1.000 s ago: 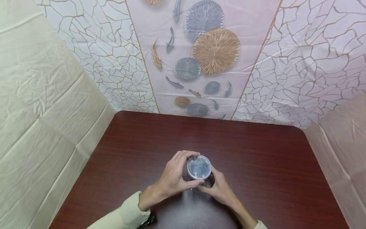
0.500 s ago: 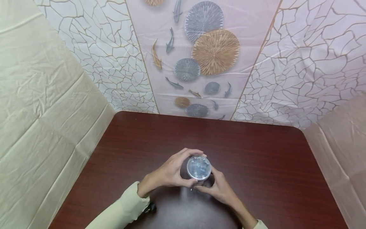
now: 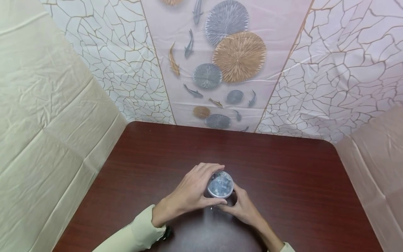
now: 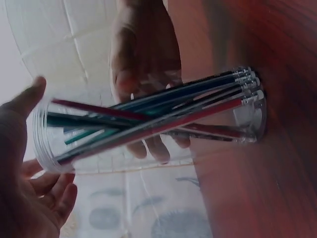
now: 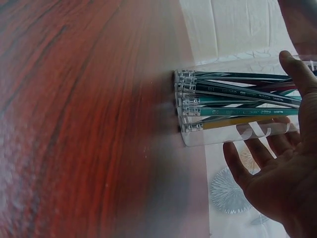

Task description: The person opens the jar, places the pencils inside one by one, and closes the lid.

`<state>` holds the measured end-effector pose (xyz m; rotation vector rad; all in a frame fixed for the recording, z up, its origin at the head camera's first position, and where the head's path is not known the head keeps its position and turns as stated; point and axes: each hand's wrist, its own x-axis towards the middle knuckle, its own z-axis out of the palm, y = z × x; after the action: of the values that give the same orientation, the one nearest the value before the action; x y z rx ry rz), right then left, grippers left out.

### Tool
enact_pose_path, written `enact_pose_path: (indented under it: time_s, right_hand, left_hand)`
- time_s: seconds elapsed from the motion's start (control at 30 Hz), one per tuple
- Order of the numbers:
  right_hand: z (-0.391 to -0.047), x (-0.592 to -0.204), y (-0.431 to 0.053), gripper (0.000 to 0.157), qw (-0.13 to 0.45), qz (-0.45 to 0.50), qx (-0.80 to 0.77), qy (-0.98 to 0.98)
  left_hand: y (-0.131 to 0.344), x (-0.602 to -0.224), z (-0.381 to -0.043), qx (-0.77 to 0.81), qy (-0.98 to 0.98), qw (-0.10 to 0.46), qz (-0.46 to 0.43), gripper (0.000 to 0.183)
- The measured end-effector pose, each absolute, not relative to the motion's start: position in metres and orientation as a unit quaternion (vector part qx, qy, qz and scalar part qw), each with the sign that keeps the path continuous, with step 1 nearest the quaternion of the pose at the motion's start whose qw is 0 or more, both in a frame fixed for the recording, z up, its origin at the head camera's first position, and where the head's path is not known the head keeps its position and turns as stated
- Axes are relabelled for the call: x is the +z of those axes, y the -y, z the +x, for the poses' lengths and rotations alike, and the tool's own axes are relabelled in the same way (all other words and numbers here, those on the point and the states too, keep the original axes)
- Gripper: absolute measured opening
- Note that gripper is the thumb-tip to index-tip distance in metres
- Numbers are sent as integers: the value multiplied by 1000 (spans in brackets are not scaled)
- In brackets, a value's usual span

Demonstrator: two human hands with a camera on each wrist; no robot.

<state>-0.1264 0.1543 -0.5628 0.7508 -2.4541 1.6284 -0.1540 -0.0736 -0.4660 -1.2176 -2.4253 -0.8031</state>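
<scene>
A clear plastic jar (image 4: pixel 198 114) stands upright on the table, full of pencils with their eraser ends down. Red, dark blue and green pencils (image 4: pixel 163 124) show through its wall, and a yellow one (image 5: pixel 237 122) in the right wrist view. My left hand (image 3: pixel 190 192) grips the round clear lid (image 3: pixel 220 184) from the left, thumb on the near side and fingers round the far side. Lower down, my right hand (image 3: pixel 244 208) holds the jar's body from the right, thumb in front and fingers behind.
A dark reddish-brown wooden table (image 3: pixel 283 182) lies under the jar. Patterned cloth (image 3: pixel 236 101) hangs behind it, and pale cloth (image 3: pixel 63 122) lines the left side. A small dark object (image 3: pixel 167 232) shows beside the left sleeve.
My left hand's fingers reached further round the lid with the thumb drawn back, then the thumb came forward along the near rim again. The right hand and jar stayed in place.
</scene>
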Motion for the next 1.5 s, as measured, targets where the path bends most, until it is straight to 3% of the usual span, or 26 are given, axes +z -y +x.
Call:
enact_pose_path:
  time_s: [0.23,0.8,1.0,1.1,1.27,1.5]
  right_hand:
    - [-127,-560,-154,75,49,247,538,804]
    - [-127,-557,-154,79,48,264,540,798]
    - [-127,-558,-154,77,50,263,536,801]
    - [-127,-559,-155,77,43,260,535,802]
    - [-127,-561,-156,77,43,253,533,806]
    - [-128,-561,-155,72,37,247,542,803]
  left_hand:
    - [71,-465,-150,-289,847,160,-416,89]
    - [84,-466,-184,-383,745,45,-544,80]
    - [84,-469,-185,-409,731,-6,-546,79]
    - [84,-471,-179,-418,737,-17,-530,88]
    - [80,-474,-165,-396,789,44,-469,109]
    - [74,-470,-152,-331,834,140,-419,94]
